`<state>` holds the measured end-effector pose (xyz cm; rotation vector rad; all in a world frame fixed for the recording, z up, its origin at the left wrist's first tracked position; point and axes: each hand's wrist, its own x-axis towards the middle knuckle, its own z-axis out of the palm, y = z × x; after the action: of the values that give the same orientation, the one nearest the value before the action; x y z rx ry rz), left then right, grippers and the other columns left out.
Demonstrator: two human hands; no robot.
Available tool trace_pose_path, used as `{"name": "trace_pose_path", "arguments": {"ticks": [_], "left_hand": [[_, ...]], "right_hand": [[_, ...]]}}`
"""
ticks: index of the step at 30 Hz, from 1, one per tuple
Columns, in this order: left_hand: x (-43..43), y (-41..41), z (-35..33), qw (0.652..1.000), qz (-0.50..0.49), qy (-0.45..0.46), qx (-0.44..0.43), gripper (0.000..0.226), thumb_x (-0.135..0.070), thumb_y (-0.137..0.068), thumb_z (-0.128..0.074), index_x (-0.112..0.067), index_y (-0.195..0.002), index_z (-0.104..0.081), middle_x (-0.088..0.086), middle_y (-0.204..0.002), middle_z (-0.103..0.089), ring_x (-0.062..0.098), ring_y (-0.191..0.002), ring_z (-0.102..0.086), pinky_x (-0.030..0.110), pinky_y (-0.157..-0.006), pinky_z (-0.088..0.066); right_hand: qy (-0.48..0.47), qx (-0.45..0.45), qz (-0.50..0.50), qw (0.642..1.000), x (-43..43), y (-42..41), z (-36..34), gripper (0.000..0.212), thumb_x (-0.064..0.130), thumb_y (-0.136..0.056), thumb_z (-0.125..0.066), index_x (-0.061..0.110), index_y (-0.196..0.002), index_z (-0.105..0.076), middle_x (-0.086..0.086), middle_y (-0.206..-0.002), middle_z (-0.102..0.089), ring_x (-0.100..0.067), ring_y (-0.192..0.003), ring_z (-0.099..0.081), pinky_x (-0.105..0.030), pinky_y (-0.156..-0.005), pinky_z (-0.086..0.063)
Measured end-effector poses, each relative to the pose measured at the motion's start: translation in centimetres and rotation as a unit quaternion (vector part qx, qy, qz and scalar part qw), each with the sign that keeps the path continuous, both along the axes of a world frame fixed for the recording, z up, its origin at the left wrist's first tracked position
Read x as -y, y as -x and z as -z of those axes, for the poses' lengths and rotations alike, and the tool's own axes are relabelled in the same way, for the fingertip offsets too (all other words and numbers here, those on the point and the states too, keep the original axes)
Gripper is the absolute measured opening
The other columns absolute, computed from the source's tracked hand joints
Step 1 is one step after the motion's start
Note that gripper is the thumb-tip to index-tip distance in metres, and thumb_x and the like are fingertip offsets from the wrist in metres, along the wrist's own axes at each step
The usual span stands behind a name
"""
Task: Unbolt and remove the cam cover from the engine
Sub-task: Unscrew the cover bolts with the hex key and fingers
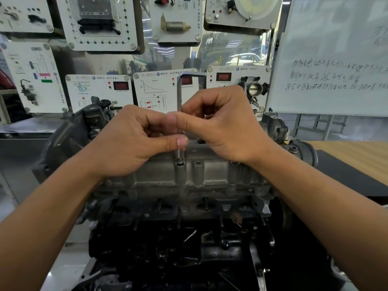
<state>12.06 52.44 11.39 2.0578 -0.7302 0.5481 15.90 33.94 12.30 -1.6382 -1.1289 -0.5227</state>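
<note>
Both hands pinch the upright hex key (179,97): left hand (134,141) low, right hand (220,122) above. Tip sits in a bolt (180,162) on the grey cam cover (210,173), seated atop the engine (168,238).

hex key (179,95): mid-shaft disappearing behind the fingers of left hand (130,141) and right hand (220,124).
cam cover (210,175): top face hiding under both hands.
whiteboard (336,49): running off frame at 3 o'clock, handwriting blurring beyond reading.
engine (159,244): lower block sinking into shadow, cropping at 6 o'clock.
</note>
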Motion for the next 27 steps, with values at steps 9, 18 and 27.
{"name": "trace_pose_path", "arguments": {"ticks": [9, 18, 27], "left_hand": [[0.2, 0.1, 0.0, 1.000, -0.016, 0.016, 0.013, 0.034, -0.042, -0.069, -0.078, -0.018, -0.093, -0.080, 0.027, -0.083, -0.071, 0.059, -0.072, -0.057, 0.068, -0.069, -0.049], [-0.7, -0.1, 0.1, 0.998, 0.037, -0.051, 0.004, 0.018, -0.029, -0.087, -0.066, -0.020, -0.098, -0.077, -0.015, -0.066, -0.071, 0.003, -0.061, -0.065, 0.016, -0.066, -0.055], [-0.7, -0.2, -0.1, 0.999, 0.036, -0.031, -0.027, 0.024, -0.032, -0.080, -0.068, -0.018, -0.098, -0.077, -0.007, -0.085, -0.078, 0.006, -0.048, -0.049, 0.017, -0.049, -0.045]], "right_hand": [[0.006, 0.009, 0.016, 1.000, -0.1, -0.1, 0.0, 0.020, 0.016, -0.082, -0.081, 0.000, -0.073, -0.072, -0.015, -0.065, -0.068, -0.019, -0.053, -0.057, -0.025, -0.050, -0.046], [0.043, 0.027, 0.010, 0.999, -0.1, -0.1, 0.0, 0.020, 0.016, -0.091, -0.070, -0.002, -0.083, -0.073, -0.017, -0.070, -0.071, -0.034, -0.064, -0.068, -0.047, -0.057, -0.054], [0.035, 0.043, 0.002, 0.998, -0.2, -0.2, -0.1, 0.019, 0.013, -0.093, -0.067, 0.004, -0.077, -0.072, -0.015, -0.063, -0.066, -0.031, -0.058, -0.061, -0.037, -0.054, -0.048]]}}
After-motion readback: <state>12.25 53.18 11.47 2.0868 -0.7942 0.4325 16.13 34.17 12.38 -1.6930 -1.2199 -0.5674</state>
